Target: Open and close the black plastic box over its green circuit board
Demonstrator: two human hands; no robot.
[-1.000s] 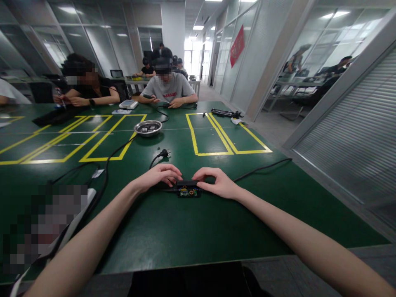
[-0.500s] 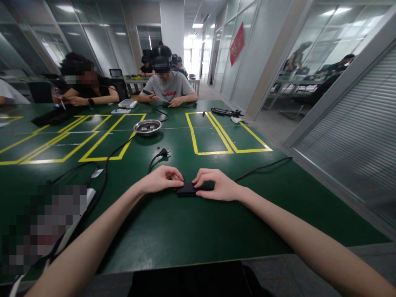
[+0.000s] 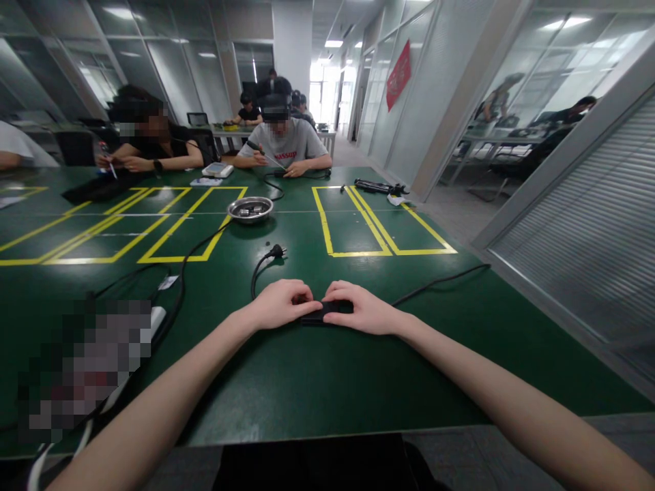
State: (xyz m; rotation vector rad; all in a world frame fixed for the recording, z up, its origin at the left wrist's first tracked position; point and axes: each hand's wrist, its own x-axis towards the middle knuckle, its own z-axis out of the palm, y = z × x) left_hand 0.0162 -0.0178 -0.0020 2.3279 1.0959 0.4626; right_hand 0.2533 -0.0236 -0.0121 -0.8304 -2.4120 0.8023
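We have a plain black box (image 3: 312, 319) on a deep green table (image 3: 286, 382), which yellow tape (image 3: 361, 254) patterns with long rectangles. The plug (image 3: 277, 251) and cord (image 3: 434, 282) are black too, the bowl (image 3: 250, 219) silver. Beyond, we see red lettering (image 3: 286, 155) on a grey shirt (image 3: 303, 140), a red banner (image 3: 398, 76) and grey-striped blinds (image 3: 604, 211).

Both bare forearms (image 3: 460, 365) converge ahead, fingers (image 3: 338, 294) bent and close together.
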